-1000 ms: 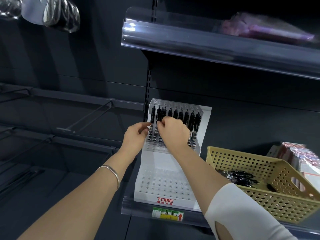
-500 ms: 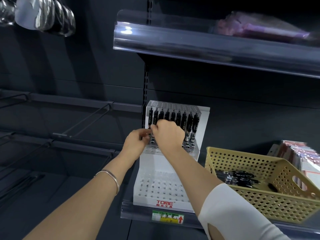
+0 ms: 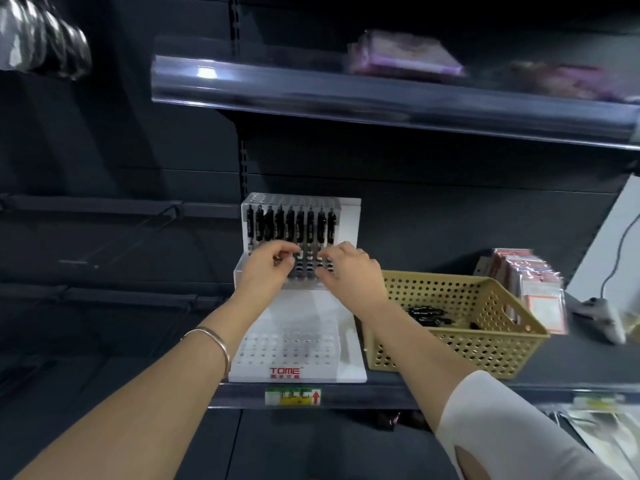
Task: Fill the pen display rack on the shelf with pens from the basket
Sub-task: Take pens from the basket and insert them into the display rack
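Note:
The white tiered pen display rack (image 3: 348, 341) stands on the shelf, with a row of black pens (image 3: 291, 225) upright in its top tier. My left hand (image 3: 265, 270) hovers at the middle tier with curled fingers and thumb against fingertip; blur hides whether it pinches anything. My right hand (image 3: 348, 270) hangs over the same tier's right holes, fingers loosely curled, nothing visible in it. Right of the rack sits the tan perforated basket (image 3: 485, 341) with several black pens (image 3: 426, 315) in it.
An upper shelf (image 3: 381, 98) with pink packets overhangs the rack. Packaged goods (image 3: 533, 289) stand right of the basket, and beyond them lies a white device with a cable (image 3: 602, 313). Bare hooks and rails (image 3: 104, 237) fill the left bay.
My right hand has come down and to the right off the pen row. My left hand has shifted right to the middle tier's front. The view has swung right.

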`<act>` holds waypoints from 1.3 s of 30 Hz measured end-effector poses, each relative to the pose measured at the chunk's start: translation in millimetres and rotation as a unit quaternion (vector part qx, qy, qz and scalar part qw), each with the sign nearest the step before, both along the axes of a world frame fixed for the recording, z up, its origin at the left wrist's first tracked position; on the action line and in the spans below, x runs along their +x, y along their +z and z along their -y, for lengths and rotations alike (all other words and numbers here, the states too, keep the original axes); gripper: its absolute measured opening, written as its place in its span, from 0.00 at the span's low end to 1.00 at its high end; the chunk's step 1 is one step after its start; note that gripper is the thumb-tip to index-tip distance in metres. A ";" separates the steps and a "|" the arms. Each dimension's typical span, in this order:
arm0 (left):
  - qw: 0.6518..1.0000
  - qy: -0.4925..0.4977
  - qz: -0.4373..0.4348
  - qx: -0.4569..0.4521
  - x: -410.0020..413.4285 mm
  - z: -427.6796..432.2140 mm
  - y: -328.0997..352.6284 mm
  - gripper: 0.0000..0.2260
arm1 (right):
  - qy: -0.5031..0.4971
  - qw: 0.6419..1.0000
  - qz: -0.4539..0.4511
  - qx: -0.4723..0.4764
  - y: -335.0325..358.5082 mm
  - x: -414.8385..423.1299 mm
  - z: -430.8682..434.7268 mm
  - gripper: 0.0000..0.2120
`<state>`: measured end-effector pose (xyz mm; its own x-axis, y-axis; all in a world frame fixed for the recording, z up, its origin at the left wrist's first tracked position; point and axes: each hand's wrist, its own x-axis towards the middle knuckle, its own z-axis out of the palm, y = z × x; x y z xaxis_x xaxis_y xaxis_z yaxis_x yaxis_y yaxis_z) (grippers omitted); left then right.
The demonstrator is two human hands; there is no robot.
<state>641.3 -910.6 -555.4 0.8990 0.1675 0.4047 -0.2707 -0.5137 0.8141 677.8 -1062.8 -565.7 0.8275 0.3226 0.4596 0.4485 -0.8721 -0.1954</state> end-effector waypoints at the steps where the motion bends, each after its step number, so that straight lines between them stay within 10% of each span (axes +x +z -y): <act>1: 1.000 -0.011 0.000 0.010 -1.1 12.0 0.5 0.09 | -0.008 1.000 -0.011 -0.001 -0.5 -2.3 13.4 0.16; 16: 0.953 -0.162 -0.113 0.230 35.8 179.5 -32.5 0.11 | -0.060 0.970 -0.230 0.059 -28.6 10.9 203.6 0.11; 30: 0.819 -0.236 -0.329 0.406 127.6 221.4 -69.0 0.30 | -0.039 0.951 -0.304 0.036 -48.5 78.8 226.8 0.12; 39: 0.789 -0.208 -0.312 0.488 139.8 226.7 -82.0 0.29 | -0.065 0.963 -0.257 0.039 -53.9 83.6 226.5 0.09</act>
